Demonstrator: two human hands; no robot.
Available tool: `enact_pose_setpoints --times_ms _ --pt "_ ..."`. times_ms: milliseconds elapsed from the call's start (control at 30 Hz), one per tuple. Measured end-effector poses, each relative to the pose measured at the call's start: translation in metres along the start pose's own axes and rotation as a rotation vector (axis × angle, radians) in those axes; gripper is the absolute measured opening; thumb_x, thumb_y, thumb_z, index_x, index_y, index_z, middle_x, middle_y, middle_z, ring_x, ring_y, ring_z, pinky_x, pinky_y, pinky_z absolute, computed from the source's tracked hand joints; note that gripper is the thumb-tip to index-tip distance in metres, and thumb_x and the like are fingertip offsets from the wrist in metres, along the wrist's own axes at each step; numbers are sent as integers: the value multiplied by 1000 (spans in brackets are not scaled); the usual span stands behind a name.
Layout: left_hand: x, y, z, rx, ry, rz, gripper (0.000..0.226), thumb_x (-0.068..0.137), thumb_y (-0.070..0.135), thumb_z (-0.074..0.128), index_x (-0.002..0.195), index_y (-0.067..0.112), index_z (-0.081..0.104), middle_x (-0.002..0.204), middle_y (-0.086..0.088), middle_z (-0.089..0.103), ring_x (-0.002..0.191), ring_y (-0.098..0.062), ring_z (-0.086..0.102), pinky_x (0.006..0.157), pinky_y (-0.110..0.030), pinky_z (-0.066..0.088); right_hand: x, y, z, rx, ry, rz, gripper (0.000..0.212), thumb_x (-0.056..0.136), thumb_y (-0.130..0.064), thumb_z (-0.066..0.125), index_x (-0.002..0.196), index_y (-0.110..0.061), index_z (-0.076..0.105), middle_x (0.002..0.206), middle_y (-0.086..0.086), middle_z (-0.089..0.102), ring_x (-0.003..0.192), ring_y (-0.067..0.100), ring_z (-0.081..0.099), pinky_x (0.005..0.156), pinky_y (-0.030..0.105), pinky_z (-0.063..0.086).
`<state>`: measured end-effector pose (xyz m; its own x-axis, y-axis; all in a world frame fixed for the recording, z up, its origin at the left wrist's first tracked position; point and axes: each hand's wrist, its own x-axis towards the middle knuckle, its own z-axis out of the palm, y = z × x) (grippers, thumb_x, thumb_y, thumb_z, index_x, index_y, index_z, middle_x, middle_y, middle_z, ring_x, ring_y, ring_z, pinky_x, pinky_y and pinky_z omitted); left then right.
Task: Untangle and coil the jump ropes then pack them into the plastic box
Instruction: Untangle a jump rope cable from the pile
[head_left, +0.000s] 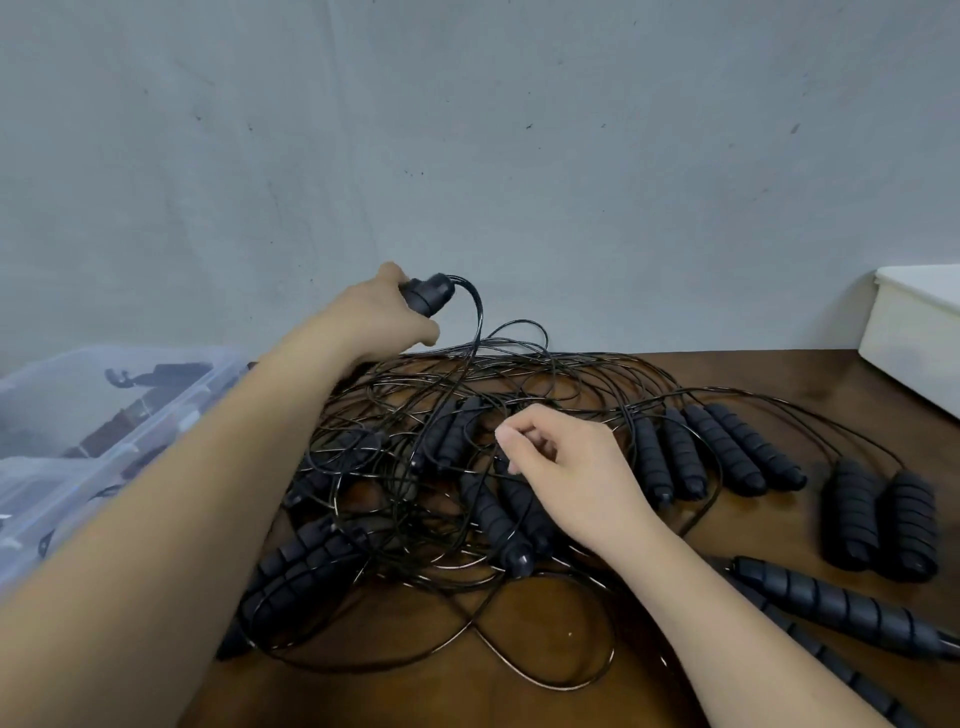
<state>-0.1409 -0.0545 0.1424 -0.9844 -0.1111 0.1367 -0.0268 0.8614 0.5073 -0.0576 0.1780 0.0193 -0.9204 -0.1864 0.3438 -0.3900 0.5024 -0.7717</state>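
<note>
Grey wall (467, 130) across the whole far side, scuffed w/ small dark marks. Under it, brown wooden table (415, 696), running left to right. Clear plastic box (78, 395) sits at the left edge, partly behind the left forearm; dark bits inside, too blurred to say what. Centre of the table: the jump ropes (519, 364), one big tangle of thin black cord, loops over loops, spreading from mid-table to the near edge, w/ ribbed black grips buried in it. White box (914, 343) far right, against the wall, well apart from the tangle. Now the loose grips: a row of four (717, 452) side by side right of the tangle, cords running back into it; a fat pair (878, 519) further right, touching each other; two long ones (841, 603) near right, angled toward the corner; a pair (301, 566) near left, under the cords. And the hands: left hand (384, 322) is up at the far side of the pile, above the table, fingers wrapped tight round a handle (426, 293), cords arching out of its end and dropping into the tangle. Right hand (561, 467) hovers over the middle of the pile, fingers curled in, thumb meeting forefinger; whether a cord is pinched between them, can't tell.
</note>
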Motion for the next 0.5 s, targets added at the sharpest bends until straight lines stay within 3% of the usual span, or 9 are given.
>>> enact_pose_setpoints --times_ms 100,200,267,333,433,500 --pt "-39 -2 12 -205 -38 -40 48 82 34 76 121 28 48 87 -5 66 59 -20 61 57 -29 46 -8 -11 1 97 -55 -47 26 106 -45 60 89 -31 73 79 -12 75 73 8 68 79 40 60" --pt "-71 -8 19 -328 -61 -99 43 82 39 77 115 28 51 82 -5 66 58 -17 59 60 -32 49 -15 -19 7 158 -149 -83 31 108 -46 58 86 -29 73 77 -12 75 75 9 72 80 37 61" --pt "-91 -11 26 -375 -32 -134 39 84 40 77 111 29 52 78 -4 67 56 -16 59 59 -31 48 -17 -22 12 222 -230 -60 25 105 -50 61 102 -31 76 85 -10 78 76 10 73 70 31 59" --pt "-111 -9 39 -519 -43 -169 41 86 43 80 112 28 54 75 -5 68 58 -18 60 62 -32 50 -19 -24 17 287 -309 -10 36 100 -52 69 127 -28 73 90 -8 79 83 8 75 68 29 61" --pt "-134 -1 68 -848 -48 -230 49 84 43 85 118 24 55 92 -8 71 74 -23 69 71 -38 60 -20 -22 24 277 -370 11 71 84 -65 82 144 -34 60 102 -10 78 101 8 75 89 42 64" --pt "-141 3 87 -950 -9 -273 55 81 50 87 119 29 54 107 -9 73 87 -27 78 78 -45 66 -19 -19 23 189 -399 -4 83 76 -67 86 148 -47 50 116 -12 76 110 6 72 100 39 60"
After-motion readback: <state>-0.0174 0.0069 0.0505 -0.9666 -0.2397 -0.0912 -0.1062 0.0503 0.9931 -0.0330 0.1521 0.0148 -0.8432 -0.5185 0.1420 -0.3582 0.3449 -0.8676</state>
